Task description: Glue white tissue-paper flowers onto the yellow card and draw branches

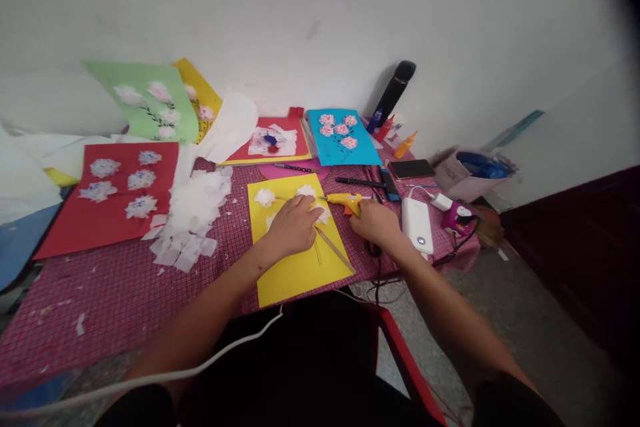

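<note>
Left hand [295, 223] flat, fingers together, pressing white flower [323, 213] onto yellow card [295, 273]; right hand [375, 221] wrapped round glue gun [345, 200], nozzle just beyond left fingertips; best kept low, squeezed lightly, clear of fingers, card held still.

Low table [125, 293] under red checked cloth. Directly on it: yellow sheet [295, 273], red sheet [100, 220], pile of white tissue squares [193, 213], blue sheet [345, 147], pink sheet [295, 170], white power bank [417, 223], phone [411, 168], 2 pens [357, 181], paper scraps.
</note>
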Demonstrator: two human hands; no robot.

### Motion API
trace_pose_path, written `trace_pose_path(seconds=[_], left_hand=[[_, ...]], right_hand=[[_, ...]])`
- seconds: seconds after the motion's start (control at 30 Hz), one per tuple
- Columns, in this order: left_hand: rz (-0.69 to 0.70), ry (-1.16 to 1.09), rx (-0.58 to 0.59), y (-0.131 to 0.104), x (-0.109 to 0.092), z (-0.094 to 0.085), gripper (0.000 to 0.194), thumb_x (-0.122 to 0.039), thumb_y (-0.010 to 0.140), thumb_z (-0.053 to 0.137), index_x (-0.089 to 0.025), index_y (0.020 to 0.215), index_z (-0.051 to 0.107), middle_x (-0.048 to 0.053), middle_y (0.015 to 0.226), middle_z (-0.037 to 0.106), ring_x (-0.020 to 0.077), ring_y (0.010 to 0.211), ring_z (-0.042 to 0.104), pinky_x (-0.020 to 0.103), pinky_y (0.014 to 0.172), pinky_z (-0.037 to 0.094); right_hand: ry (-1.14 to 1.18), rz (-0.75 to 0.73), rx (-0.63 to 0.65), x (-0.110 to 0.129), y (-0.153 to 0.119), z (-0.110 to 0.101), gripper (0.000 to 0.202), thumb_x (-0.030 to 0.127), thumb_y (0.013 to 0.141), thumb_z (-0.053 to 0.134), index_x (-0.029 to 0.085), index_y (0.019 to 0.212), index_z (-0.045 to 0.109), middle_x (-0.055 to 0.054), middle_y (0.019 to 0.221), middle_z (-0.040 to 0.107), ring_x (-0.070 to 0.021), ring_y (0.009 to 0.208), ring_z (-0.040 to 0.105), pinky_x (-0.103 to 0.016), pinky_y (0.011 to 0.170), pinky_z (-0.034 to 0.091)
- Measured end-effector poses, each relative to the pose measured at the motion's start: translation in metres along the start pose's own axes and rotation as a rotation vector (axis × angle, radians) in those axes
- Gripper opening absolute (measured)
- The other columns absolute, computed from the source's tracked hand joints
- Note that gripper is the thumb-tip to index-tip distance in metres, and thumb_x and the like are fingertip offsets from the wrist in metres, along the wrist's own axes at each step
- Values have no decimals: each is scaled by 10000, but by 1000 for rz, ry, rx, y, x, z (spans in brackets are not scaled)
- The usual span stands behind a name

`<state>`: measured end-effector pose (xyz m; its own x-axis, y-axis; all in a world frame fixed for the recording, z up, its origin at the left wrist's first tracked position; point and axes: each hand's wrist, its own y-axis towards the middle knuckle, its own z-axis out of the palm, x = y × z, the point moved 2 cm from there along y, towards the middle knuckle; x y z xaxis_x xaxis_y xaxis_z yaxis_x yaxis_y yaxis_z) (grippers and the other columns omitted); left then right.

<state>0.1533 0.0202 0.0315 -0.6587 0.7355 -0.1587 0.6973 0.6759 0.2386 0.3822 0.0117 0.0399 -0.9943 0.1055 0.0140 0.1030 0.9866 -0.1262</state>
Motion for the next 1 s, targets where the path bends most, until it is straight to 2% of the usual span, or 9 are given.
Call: trace_pose_path(seconds=[0.13, 0.27, 0.4, 0.5, 0.57, 0.7, 0.77, 0.87, 1.0], left_hand=[[4, -10, 14, 0, 4, 5, 412, -196, 864, 589, -167, 1267, 666, 163, 1372, 569, 326, 1341, 474, 495, 1178, 392], [2, -7, 7, -1, 7, 5, 356, -196, 880, 569, -169, 1217, 680, 162, 1362, 572, 329, 1344, 476, 496, 1165, 402], [9, -7, 17, -2, 8, 5, 323, -198, 886, 566, -175, 1185, 687, 156, 1365, 571, 330, 1348, 477, 494, 1155, 409], [10, -15, 21, -3, 8, 6, 325, -198, 883, 569, -170, 1185, 689, 161, 1379, 566, 338, 1362, 467, 505, 1163, 399], [7, -25, 19, -2, 9, 7, 340, -192, 878, 573, -172, 1196, 689, 162, 1389, 563, 341, 1370, 461, 513, 1171, 391], [17, -22, 21, -2, 8, 8, 368, -186, 879, 576, -178, 1230, 686, 158, 1390, 561, 334, 1371, 467, 505, 1179, 389], [28, -15, 30, -2, 8, 7, 383, -191, 874, 589, -175, 1243, 689, 163, 1399, 557, 338, 1374, 467, 504, 1189, 382], [39, -18, 42, -3, 7, 6, 417, -180, 858, 605, -174, 1266, 690, 173, 1430, 543, 346, 1395, 451, 510, 1201, 368], [45, -34, 60, -5, 6, 4, 445, -172, 856, 613, -197, 1295, 682, 169, 1430, 551, 344, 1395, 454, 527, 1195, 365]], right_hand=[[22, 52, 21, 2, 4, 6, 375, 379, 930, 537, 95, 1099, 714, -233, 1067, 777, -338, 972, 757, -370, 788, 528], [192, 118, -6, -13, 3, 8, 359, 394, 880, 570, 121, 1079, 693, -206, 1033, 778, -318, 923, 746, -358, 769, 515], [614, 157, -75, -30, -3, 6, 282, 349, 785, 583, 159, 981, 652, -134, 926, 768, -240, 759, 696, -310, 646, 492], [1019, 100, 28, -31, -6, 0, 205, 340, 726, 581, 186, 859, 607, -70, 743, 715, -182, 591, 615, -285, 541, 458], [1131, 43, 109, -27, -6, -9, 188, 342, 704, 611, 201, 826, 584, -22, 654, 665, -147, 512, 553, -268, 495, 413], [1101, -38, 189, -20, -4, -31, 274, 436, 750, 684, 201, 875, 619, 65, 507, 531, -115, 436, 451, -257, 469, 339], [1072, -59, 254, -18, -3, -38, 308, 497, 779, 697, 201, 825, 625, 70, 460, 496, -108, 415, 418, -256, 456, 320], [1025, -73, 357, -17, -2, -40, 378, 541, 797, 721, 214, 678, 571, 50, 436, 504, -99, 400, 414, -249, 439, 309], [996, -94, 471, -15, 0, -38, 414, 548, 826, 725, 215, 650, 556, 35, 485, 557, -98, 397, 462, -237, 418, 310]])
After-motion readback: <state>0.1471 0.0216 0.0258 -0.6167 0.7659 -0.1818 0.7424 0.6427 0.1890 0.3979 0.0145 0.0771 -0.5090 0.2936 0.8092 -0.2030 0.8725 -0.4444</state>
